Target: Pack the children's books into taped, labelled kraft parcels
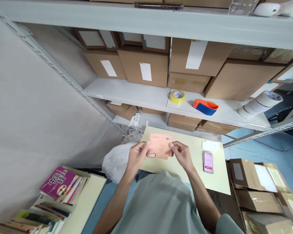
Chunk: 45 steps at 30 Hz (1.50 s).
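Note:
A thin pink booklet [160,146] is held up over the pale yellow table [192,172], its face with a barcode turned toward me. My left hand [138,154] grips its left edge, thumb in front and fingers behind. On the opposite edge my right hand [182,154] pinches it the same way. To the right of that hand a phone [208,162] lies on the table, its screen blurred out. White paper slips [211,145] lie just beyond the phone.
Shelves ahead hold cardboard boxes [144,66], yellow tape [177,97], an orange-and-blue tape dispenser [205,107] and white rolls [260,104]. Books [60,183] stand at lower left beside a white plastic bag [117,161]. More cartons [258,200] are stacked at right.

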Each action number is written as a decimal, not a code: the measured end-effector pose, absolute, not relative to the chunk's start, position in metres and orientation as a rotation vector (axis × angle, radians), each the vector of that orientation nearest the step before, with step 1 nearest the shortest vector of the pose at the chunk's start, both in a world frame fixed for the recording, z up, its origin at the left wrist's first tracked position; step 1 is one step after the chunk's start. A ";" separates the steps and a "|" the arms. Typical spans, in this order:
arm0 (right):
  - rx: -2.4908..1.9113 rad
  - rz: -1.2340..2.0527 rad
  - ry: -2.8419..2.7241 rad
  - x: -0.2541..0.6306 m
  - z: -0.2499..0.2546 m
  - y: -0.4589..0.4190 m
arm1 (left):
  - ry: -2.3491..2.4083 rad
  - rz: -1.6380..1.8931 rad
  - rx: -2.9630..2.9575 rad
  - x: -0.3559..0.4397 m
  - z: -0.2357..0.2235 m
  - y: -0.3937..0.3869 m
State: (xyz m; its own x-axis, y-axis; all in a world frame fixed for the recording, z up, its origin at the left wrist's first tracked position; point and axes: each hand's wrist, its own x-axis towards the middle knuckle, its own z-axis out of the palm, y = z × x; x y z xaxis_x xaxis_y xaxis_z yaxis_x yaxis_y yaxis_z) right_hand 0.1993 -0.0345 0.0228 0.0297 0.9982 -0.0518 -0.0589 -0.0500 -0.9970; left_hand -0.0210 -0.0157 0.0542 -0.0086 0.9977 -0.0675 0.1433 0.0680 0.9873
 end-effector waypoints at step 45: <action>-1.561 1.517 -1.067 0.164 -0.168 0.020 | 1.658 0.854 1.102 -0.061 -0.148 0.023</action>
